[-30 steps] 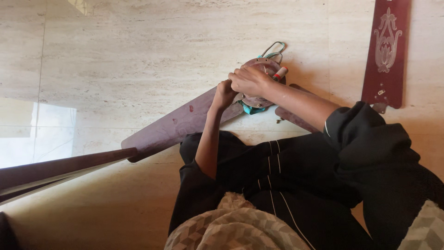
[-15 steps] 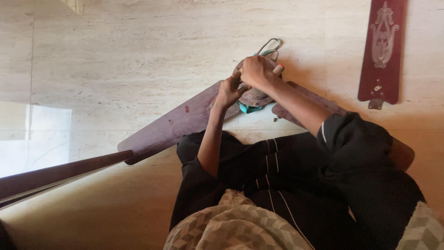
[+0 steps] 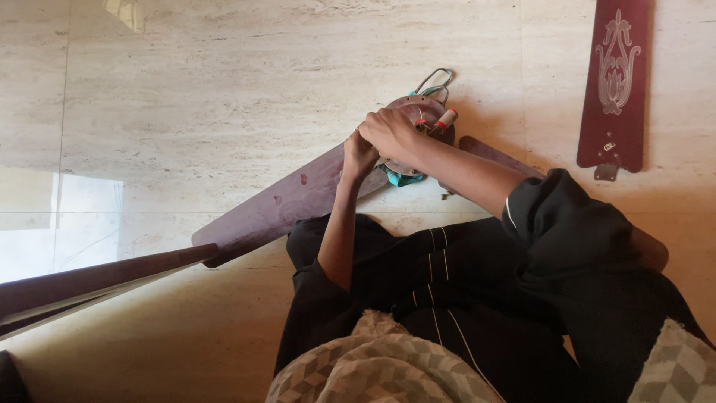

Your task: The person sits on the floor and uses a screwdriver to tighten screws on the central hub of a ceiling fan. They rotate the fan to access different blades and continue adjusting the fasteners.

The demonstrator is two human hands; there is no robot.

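A dark maroon ceiling fan lies on the stone floor. Its round motor hub [image 3: 418, 112] has green and grey wires [image 3: 436, 78] looping out at the far side. My left hand [image 3: 359, 155] is closed on the near edge of the hub, where a long blade [image 3: 283, 205] joins it. My right hand [image 3: 388, 130] is a fist on top of the hub. A small red and white tool end [image 3: 446, 119] sticks out just beyond it. A teal piece [image 3: 399, 179] shows under the hub. A second blade [image 3: 496, 155] runs under my right forearm.
A detached maroon blade [image 3: 615, 82] with a pale ornament and a metal bracket lies on the floor at the upper right. A dark wooden edge [image 3: 89, 280] crosses the lower left. My black-clothed lap and a patterned cloth [image 3: 388, 366] fill the bottom.
Both hands stay on the hub. My right fist has shifted slightly left over it, and the red and white tool end now shows beside it.
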